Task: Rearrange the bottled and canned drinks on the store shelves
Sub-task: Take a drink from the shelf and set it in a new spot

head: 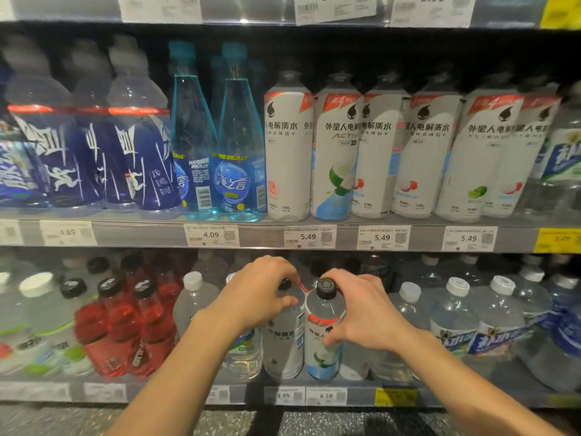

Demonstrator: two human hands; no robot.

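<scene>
Your left hand [256,294] curls around the neck of one white electrolyte bottle [283,344] on the lower shelf [188,392], and your right hand [364,313] grips the shoulder of a second white bottle with a green-and-blue label [322,350] touching it, so you hold two bottles, one per hand. Left of your left hand stand three red drink bottles [125,328]. Above your hands, the upper shelf [267,237] carries two front blue bottles [220,158] and about six white bottles [393,152].

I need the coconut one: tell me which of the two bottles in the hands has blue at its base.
The bottle in the right hand: blue base, green-and-white picture. The left hand holds a plain grey-white one.
</scene>
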